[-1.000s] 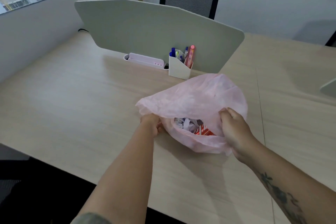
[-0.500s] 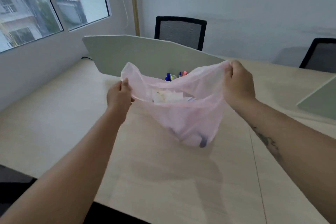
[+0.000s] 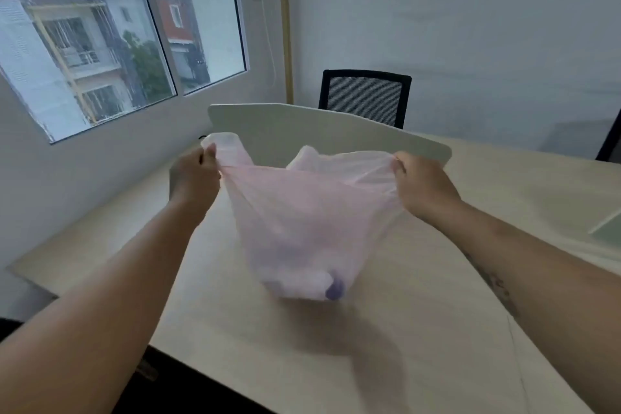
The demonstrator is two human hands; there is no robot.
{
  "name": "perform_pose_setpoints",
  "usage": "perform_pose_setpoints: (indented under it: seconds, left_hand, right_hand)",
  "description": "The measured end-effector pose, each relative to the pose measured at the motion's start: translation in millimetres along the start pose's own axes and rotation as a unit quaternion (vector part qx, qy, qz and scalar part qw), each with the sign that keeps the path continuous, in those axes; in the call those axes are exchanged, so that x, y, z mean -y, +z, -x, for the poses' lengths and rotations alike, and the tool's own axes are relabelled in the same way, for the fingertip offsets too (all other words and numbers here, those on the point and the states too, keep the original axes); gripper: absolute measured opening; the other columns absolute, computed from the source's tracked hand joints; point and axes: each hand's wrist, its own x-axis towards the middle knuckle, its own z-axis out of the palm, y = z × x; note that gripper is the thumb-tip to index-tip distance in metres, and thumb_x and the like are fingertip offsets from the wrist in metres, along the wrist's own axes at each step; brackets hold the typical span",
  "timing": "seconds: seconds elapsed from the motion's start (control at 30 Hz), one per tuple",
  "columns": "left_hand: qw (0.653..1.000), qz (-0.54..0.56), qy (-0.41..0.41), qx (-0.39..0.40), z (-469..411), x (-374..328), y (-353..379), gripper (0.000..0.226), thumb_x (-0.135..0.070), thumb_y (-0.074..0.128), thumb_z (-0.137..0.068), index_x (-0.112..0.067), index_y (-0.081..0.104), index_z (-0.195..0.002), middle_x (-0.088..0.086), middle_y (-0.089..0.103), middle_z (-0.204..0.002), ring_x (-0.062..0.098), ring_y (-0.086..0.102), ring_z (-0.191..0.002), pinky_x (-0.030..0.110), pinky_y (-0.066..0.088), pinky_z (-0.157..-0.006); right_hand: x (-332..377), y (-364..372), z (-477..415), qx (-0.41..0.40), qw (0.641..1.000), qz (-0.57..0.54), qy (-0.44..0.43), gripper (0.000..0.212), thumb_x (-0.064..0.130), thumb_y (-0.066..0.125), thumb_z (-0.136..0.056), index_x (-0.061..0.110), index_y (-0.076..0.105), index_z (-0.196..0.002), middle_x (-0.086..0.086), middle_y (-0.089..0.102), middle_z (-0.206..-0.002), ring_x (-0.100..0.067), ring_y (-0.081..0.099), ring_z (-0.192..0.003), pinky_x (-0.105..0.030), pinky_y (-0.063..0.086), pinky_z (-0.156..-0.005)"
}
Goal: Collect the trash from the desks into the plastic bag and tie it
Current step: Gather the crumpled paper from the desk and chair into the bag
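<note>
Because the thin, translucent pink plastic bag [image 3: 312, 222] is soft film with no stiffness of its own, it hangs as a limp pouch and takes whatever shape the pull gives it. At about nine o'clock of the bag, the left hand [image 3: 193, 178] is clenched on a bunched ear of the rim, a loose tail of film sticking up past the fingers. The bag itself is held up over the pale wood-grain worktop [image 3: 437, 329]; whether its bottom touches the surface I cannot tell. Its load looks light: pale crumpled scraps and a small purple object [image 3: 334, 290] sag at six o'clock. At three o'clock, the right hand [image 3: 423, 186] pinches the opposite rim, stretching the mouth taut. The film is likely slippery and could tear if yanked, so the two gathered ears are the sensible places to hold for knotting.
</note>
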Motion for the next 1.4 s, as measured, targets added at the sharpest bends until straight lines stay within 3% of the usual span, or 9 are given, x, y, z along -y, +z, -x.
perform_pose_setpoints:
  seconds: [0.03, 0.1, 0.17, 0.27, 0.53, 0.77, 0.97, 1.1, 1.4]
  left_hand:
    - [1.000, 0.011, -0.006, -0.016, -1.8, 3.8, -9.6, 0.047, -0.043, 0.040, -0.099, -0.006, 0.059, -0.077, 0.008, 0.062, -0.070, 0.031, 0.063, -0.067, 0.035, 0.050, -0.062]
    - [0.998, -0.027, -0.004, 0.064, 4.1, 8.2, -23.8, 0.042, -0.038, 0.042, -0.100, -0.008, 0.059, -0.076, 0.007, 0.064, -0.069, 0.030, 0.062, -0.065, 0.033, 0.048, -0.063]
    - [0.989, -0.070, 0.011, 0.132, 13.4, 14.2, -33.7, 0.040, -0.033, 0.043, -0.101, -0.005, 0.060, -0.078, 0.006, 0.065, -0.070, 0.025, 0.060, -0.059, 0.028, 0.041, -0.058]
    - [0.987, -0.089, 0.011, 0.132, 20.6, 17.5, -56.3, 0.039, -0.033, 0.045, -0.100, -0.002, 0.061, -0.082, 0.005, 0.067, -0.073, 0.021, 0.059, -0.060, 0.026, 0.039, -0.053]
    - [0.969, -0.155, 0.030, 0.190, 58.1, 55.0, -126.8, 0.026, -0.034, 0.054, -0.097, -0.015, 0.063, -0.081, -0.001, 0.071, -0.075, 0.021, 0.067, -0.071, 0.028, 0.046, -0.057]
    - [0.919, -0.371, 0.020, 0.130, 119.1, 97.0, -248.5, 0.019, -0.040, 0.054, -0.094, -0.024, 0.062, -0.098, -0.003, 0.066, -0.099, 0.019, 0.061, -0.089, 0.035, 0.050, -0.080]
    - [0.853, -0.514, -0.059, 0.063, 203.7, 133.6, -314.1, 0.048, -0.050, 0.056, -0.089, -0.022, 0.056, -0.128, 0.005, 0.055, -0.131, 0.031, 0.050, -0.118, 0.045, 0.045, -0.099]
    - [0.869, -0.440, -0.213, 0.076, 261.1, 160.0, -320.5, 0.072, -0.043, 0.059, -0.091, -0.013, 0.030, -0.151, 0.012, 0.022, -0.158, 0.035, 0.035, -0.138, 0.044, 0.031, -0.114]
    - [0.887, -0.422, -0.190, 0.011, 317.0, 158.5, -307.6, 0.072, -0.028, 0.055, -0.096, -0.003, 0.019, -0.152, 0.011, 0.015, -0.162, 0.032, 0.027, -0.144, 0.042, 0.029, -0.113]
  right_hand:
    - [9.4, -0.2, -0.3, -0.062, 0.998, -0.021, -0.003, 0.032, 0.030, 0.029, -0.103, 0.013, 0.052, -0.089, -0.006, 0.055, -0.079, -0.030, 0.051, -0.075, -0.036, 0.039, -0.063]
    - [27.3, 2.3, 0.6, -0.123, 0.991, -0.057, -0.003, 0.031, 0.032, 0.028, -0.102, 0.014, 0.051, -0.092, -0.006, 0.056, -0.082, -0.031, 0.051, -0.075, -0.037, 0.039, -0.063]
    - [37.6, 15.8, 6.5, -0.054, 0.997, -0.055, 0.007, 0.033, 0.032, 0.029, -0.102, 0.013, 0.049, -0.084, -0.011, 0.059, -0.085, -0.034, 0.054, -0.080, -0.037, 0.037, -0.062]
    - [46.6, 44.4, 26.3, 0.015, 0.995, -0.094, 0.040, 0.035, 0.029, 0.031, -0.102, 0.006, 0.052, -0.086, -0.020, 0.061, -0.095, -0.039, 0.055, -0.097, -0.037, 0.037, -0.067]
    - [97.8, 86.3, 93.5, -0.036, 0.978, -0.188, 0.078, 0.032, 0.024, 0.032, -0.101, 0.005, 0.051, -0.084, -0.009, 0.055, -0.079, -0.030, 0.049, -0.074, -0.034, 0.032, -0.061]
    - [117.0, 103.0, 128.4, -0.031, 0.993, -0.112, 0.022, 0.030, 0.027, 0.027, -0.102, 0.009, 0.048, -0.092, -0.023, 0.060, -0.094, -0.041, 0.056, -0.085, -0.040, 0.039, -0.067]
    - [120.4, 112.9, 163.1, 0.033, 0.991, -0.121, -0.056, 0.031, 0.031, 0.025, -0.103, 0.010, 0.047, -0.096, -0.017, 0.056, -0.084, -0.040, 0.053, -0.082, -0.039, 0.038, -0.066]
    - [110.7, 104.6, 183.8, 0.068, 0.986, -0.122, -0.088, 0.029, 0.030, 0.027, -0.103, 0.011, 0.049, -0.100, -0.013, 0.053, -0.082, -0.038, 0.052, -0.080, -0.041, 0.041, -0.067]
    - [85.5, 85.8, 204.8, 0.110, 0.977, -0.161, -0.090, 0.030, 0.025, 0.031, -0.101, 0.007, 0.054, -0.101, -0.017, 0.052, -0.093, -0.038, 0.051, -0.090, -0.042, 0.041, -0.076]
